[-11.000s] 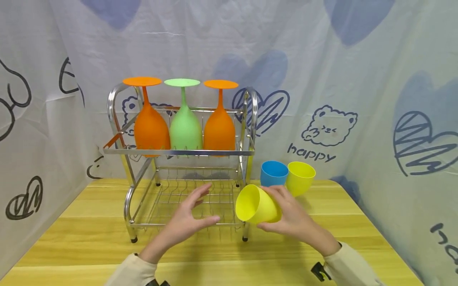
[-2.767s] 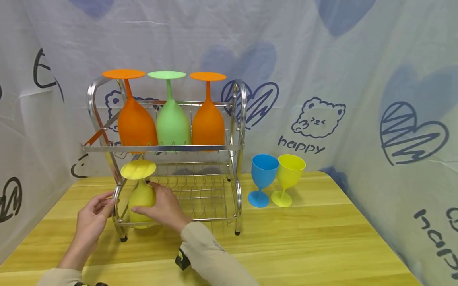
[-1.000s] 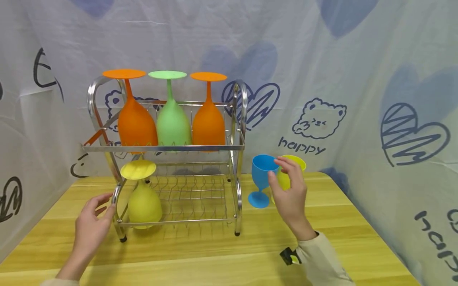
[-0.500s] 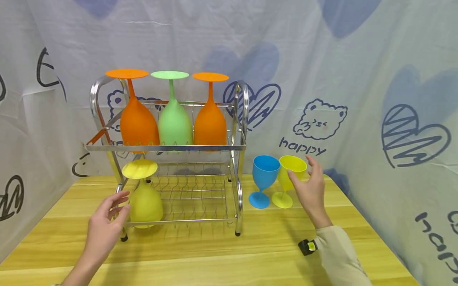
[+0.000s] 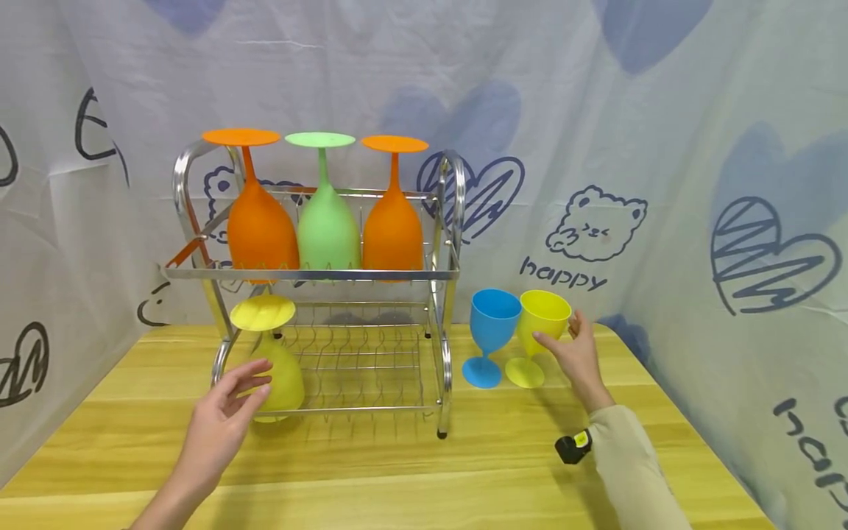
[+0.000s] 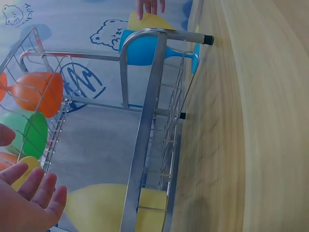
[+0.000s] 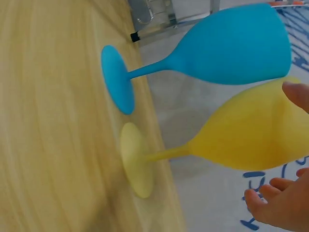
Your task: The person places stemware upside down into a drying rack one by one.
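My right hand is spread beside a yellow plastic goblet standing upright on the table. In the right wrist view the thumb overlaps the bowl near its rim, while the fingers lie apart from its other side. A blue goblet stands upright close beside the yellow one. On the lower tier of the metal rack, another yellow goblet sits upside down at the left end. My left hand, empty with loosely bent fingers, hovers before that goblet and partly covers it.
Two orange goblets, the left one and the right one, flank a green goblet, all upside down on the rack's upper tier. The wooden table meets a printed cloth behind.
The yellow goblet held earlier by my right hand now stands inverted on the lower tier, released. That hand has moved right to the other yellow goblet. My left hand has left the rack's post.
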Available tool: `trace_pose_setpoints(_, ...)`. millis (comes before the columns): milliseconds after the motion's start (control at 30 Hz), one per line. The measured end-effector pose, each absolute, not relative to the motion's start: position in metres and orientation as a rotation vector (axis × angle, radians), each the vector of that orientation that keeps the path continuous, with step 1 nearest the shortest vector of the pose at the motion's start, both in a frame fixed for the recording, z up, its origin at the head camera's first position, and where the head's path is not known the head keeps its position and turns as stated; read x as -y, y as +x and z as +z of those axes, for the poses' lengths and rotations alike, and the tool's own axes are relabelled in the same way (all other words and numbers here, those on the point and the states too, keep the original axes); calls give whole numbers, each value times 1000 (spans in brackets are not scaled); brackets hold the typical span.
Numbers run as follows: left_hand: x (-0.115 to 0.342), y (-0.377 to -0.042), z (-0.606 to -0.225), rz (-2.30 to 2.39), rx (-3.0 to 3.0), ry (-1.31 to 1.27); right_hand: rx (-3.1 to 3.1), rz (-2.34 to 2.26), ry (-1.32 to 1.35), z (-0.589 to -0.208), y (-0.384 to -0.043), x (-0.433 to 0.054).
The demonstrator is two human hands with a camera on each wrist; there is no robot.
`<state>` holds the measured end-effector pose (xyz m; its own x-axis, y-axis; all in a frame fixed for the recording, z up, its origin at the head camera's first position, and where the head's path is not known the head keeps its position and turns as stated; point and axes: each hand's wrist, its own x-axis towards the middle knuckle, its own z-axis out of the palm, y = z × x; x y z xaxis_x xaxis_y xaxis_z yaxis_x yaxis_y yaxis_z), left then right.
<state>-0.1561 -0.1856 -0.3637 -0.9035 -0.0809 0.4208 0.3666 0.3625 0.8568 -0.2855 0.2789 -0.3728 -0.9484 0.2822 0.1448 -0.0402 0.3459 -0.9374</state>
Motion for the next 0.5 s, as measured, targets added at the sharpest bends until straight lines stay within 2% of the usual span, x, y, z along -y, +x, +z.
trace_pose_setpoints(500,172,-148,-361,-1719,2375,-254,2329,1766,-196,-392,-304,-281)
